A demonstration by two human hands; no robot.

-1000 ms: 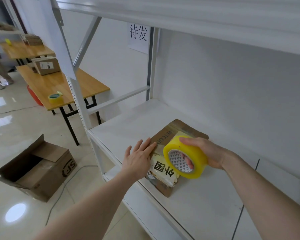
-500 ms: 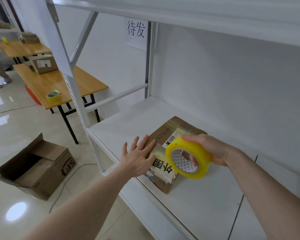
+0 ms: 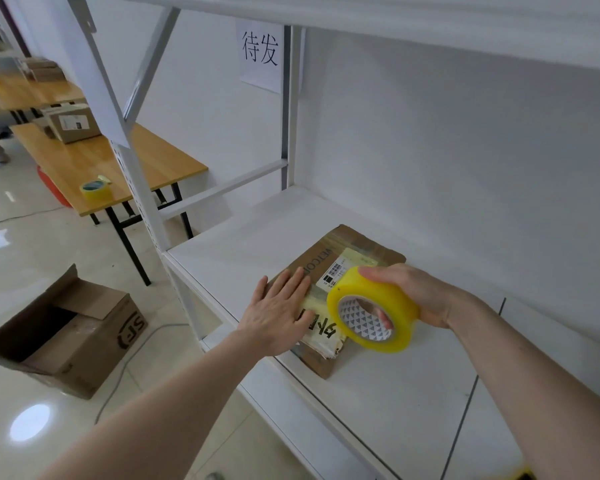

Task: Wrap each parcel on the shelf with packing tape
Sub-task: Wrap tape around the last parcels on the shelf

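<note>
An open SF-printed cardboard box [image 3: 66, 334] sits on the glossy floor at nine o'clock, and a wooden table [image 3: 84, 168] at ten o'clock carries a small tape roll [image 3: 96, 190] and a labelled carton [image 3: 71, 124]. On the white shelf [image 3: 239, 244] at centre, a flat brown parcel [image 3: 361, 247] lies near the front edge. The left hand [image 3: 278, 313] presses flat on the parcel's near-left part, fingers straight and together. At three o'clock of it, the right hand [image 3: 420, 292] grips a yellow packing tape roll [image 3: 373, 310], thumb on top and fingers through the core, held over the parcel. A paper sign [image 3: 260, 53] hangs at twelve o'clock.
</note>
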